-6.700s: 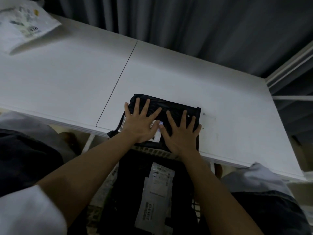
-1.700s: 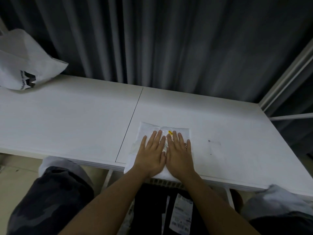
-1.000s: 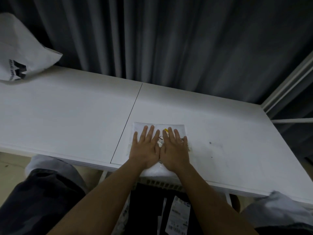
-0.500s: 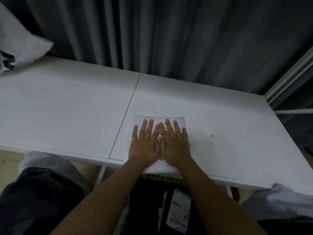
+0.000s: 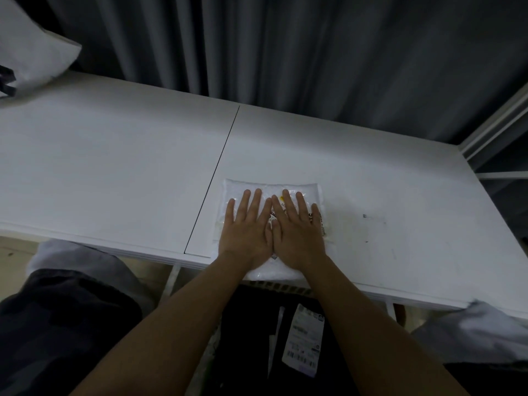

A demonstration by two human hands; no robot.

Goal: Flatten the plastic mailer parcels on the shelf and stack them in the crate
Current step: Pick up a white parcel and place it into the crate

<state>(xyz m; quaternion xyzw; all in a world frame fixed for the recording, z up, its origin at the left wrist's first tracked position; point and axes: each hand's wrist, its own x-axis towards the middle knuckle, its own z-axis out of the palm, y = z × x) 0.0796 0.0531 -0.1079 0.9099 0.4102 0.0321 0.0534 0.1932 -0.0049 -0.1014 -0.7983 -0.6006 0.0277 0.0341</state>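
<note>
Nothing is gripped: the left hand (image 5: 247,234) and right hand (image 5: 297,234) are laid flat, fingers spread, side by side on the white mailer (image 5: 237,188). The mailer is pressed against the shelf (image 5: 114,155) at its near edge (slightly overhanging). Below, a dark parcel (image 5: 251,332) is seen in the crate (image 5: 281,287).

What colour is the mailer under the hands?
White mailer, with small yellow and dark print showing between the fingers; seen in the head view.
</note>
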